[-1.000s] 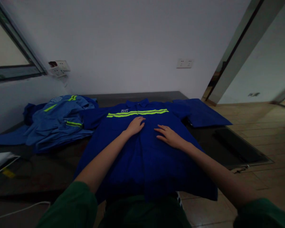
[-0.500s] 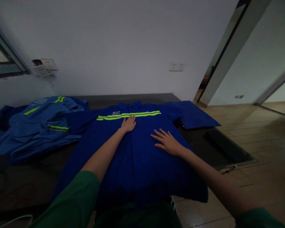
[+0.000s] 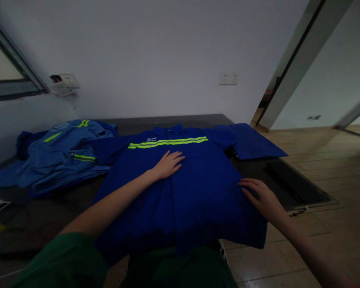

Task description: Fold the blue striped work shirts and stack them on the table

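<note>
A dark blue work shirt [image 3: 204,180] lies spread front side up across a dark table, its collar toward the wall and its hem hanging over the near edge. Yellow-green reflective stripes cross its chest, with a small white print above them on the left. Flat on the middle of the shirt, just below the stripes, rests my left hand [image 3: 168,164], fingers stretched out. My right hand [image 3: 261,196] is at the shirt's right side edge, fingers slightly bent with the tips at the cloth; nothing shows gripped in it.
A heap of lighter blue work clothes [image 3: 66,156] with reflective strips lies on the left. At the right, a flat blue folded garment [image 3: 249,140] and a dark flat object [image 3: 294,182] rest on the table [image 3: 198,119]. The wall behind bears a socket [image 3: 228,79].
My right hand has slid outward from the shirt's middle to its right edge. My left hand has come slightly down from the stripes. The view has shifted a little.
</note>
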Motion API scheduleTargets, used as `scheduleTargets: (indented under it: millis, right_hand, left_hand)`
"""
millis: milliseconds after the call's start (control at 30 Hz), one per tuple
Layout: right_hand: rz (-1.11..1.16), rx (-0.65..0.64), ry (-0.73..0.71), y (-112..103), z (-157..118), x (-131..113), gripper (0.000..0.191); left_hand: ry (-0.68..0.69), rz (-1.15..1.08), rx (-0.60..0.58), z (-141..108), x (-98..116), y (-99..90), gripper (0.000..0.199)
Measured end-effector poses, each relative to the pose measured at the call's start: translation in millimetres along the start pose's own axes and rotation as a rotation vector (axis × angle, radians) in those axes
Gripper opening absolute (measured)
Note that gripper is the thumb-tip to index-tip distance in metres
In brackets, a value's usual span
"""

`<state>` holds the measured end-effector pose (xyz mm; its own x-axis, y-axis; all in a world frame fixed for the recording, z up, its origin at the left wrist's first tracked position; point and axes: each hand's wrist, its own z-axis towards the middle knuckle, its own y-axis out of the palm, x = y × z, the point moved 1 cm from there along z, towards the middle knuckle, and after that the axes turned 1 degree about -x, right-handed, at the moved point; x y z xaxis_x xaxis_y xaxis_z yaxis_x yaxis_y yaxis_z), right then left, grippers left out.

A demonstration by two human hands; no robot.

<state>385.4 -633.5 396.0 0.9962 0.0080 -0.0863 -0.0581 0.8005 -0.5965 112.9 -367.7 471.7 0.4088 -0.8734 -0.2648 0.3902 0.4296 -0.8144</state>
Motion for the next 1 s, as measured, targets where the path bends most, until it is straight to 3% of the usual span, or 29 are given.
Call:
scheduleTargets:
  millis: [133,267,333,433,500,567,633,700,767,833,1000]
  right_hand:
    - [0.113,0.130,-0.060,-9,-29,-33,0.021]
    - [0.273,0.121,-0.237,3,-41,-90,0.019]
    - [0.398,0.054,-0.315,14,-49,-117,0.026]
    - [0.595,-0.241,-0.311,40,-75,-142,0.027]
    - [0.704,-0.497,-0.137,65,-97,-145,0.024]
    - [0.868,-0.650,0.179,95,-118,-141,0.028]
    - [1.138,-0.631,0.551,124,-131,-136,0.039]
    - [1.454,-0.506,0.807,149,-134,-138,0.048]
    - [1.715,-0.424,0.883,167,-129,-149,0.049]
    - [1.848,-0.433,0.875,177,-119,-164,0.047]
    - [1.864,-0.496,0.978,181,-102,-190,0.045]
  left_hand:
    - [0.254,-0.166,-0.182,-76,59,-11.3,0.050]
    - [0.253,-0.207,-0.168,-129,99,-12.6,0.058]
    - [0.256,-0.198,-0.156,-147,110,-12.0,0.065]
    - [0.292,-0.200,-0.138,-168,120,-12.4,0.069]
    - [0.281,-0.210,-0.110,-180,120,-14.1,0.065]
    - [0.241,-0.223,-0.073,-188,117,-16.3,0.060]
    - [0.207,-0.233,-0.026,-190,111,-18.3,0.055]
    - [0.171,-0.232,0.022,-184,105,-19.7,0.050]
    - [0.121,-0.222,0.056,-173,100,-19.8,0.047]
    - [0.055,-0.207,0.064,-159,95,-18.5,0.046]
    - [-0.088,-0.167,0.015,-131,83,-10.2,0.046]
